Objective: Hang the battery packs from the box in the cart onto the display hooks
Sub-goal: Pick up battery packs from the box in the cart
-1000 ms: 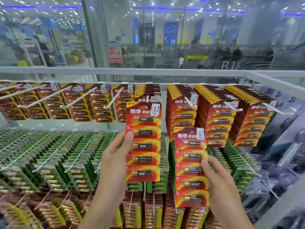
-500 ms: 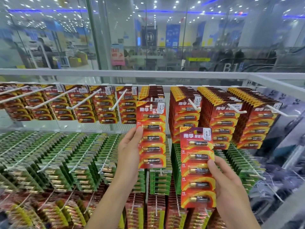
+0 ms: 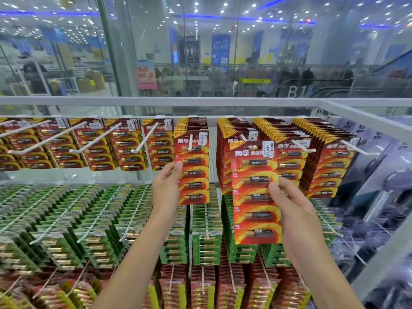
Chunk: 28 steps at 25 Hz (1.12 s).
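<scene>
Right hand [image 3: 296, 210] is nearest, thumb and fingers pinching the right edge of a pack [image 3: 254, 192], held upright with its long side vertical. Its hole looks just below-right of the next hook [image 3: 243, 137] on the rack [image 3: 156, 101] top row, so I'd nudge it up-left. Further in, my left hand [image 3: 166, 190] pinches the other pack [image 3: 192, 170], threaded on its hook [image 3: 190, 141].

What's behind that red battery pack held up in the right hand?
Behind the held pack hangs a full stack of matching red packs, with green packs lower down. The stack's front pack is mostly covered.
</scene>
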Tool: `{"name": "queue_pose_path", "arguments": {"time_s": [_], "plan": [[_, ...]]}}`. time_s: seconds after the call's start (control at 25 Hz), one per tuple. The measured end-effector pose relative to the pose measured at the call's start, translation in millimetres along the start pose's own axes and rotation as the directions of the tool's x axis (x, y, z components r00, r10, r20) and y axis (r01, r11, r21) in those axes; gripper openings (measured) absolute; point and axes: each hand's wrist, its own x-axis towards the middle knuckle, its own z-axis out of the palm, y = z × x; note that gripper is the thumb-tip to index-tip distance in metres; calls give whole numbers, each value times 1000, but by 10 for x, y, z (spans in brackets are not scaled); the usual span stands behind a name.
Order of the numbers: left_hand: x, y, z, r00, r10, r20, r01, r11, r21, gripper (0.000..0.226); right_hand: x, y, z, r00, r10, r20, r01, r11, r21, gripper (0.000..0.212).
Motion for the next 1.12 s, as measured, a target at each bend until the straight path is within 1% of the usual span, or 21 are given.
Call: {"name": "queue_pose_path", "arguments": {"time_s": [0.12,0.2,0.28,0.36,0.44,0.6,0.72,0.84,0.92,1.0,1.12], "plan": [[9,-17,-5,1000,10,-16,-10,1000,-3,25,3,8,10,1000,4,2,-4,1000,26,20],[15,-34,1,999,23,-40,-22,999,24,24,55,8,56,1000,-8,2,8,1000,-8,21],[14,-68,14,994,61,-89,-57,997,50,24,222,28,135,1000,-10,-6,10,999,-53,24],[10,-110,12,978,123,-167,-113,991,72,18,461,99,219,999,-4,-34,1,994,-107,26],[0,-116,11,964,164,-209,-146,984,97,13,660,190,279,998,-25,-57,17,990,-140,27],[-8,-148,16,948,231,-218,-189,962,199,11,829,397,229,995,-67,-77,53,985,-164,28],[-48,-204,-49,943,254,-215,-206,953,221,11,803,521,100,992,-88,-95,66,974,-217,27],[-236,-353,-145,946,235,-222,-188,959,211,18,623,614,-114,988,-92,-121,58,965,-255,22],[-490,-528,-122,963,182,-197,-145,972,186,20,439,698,-318,990,-38,-136,2,966,-259,21],[-817,-721,-6,988,104,-112,-83,981,175,19,213,813,-582,987,20,-157,-61,962,-266,21],[-1238,-1059,287,998,-29,64,17,983,185,19,-145,959,-1073,961,85,-263,-158,950,-269,22]]}}
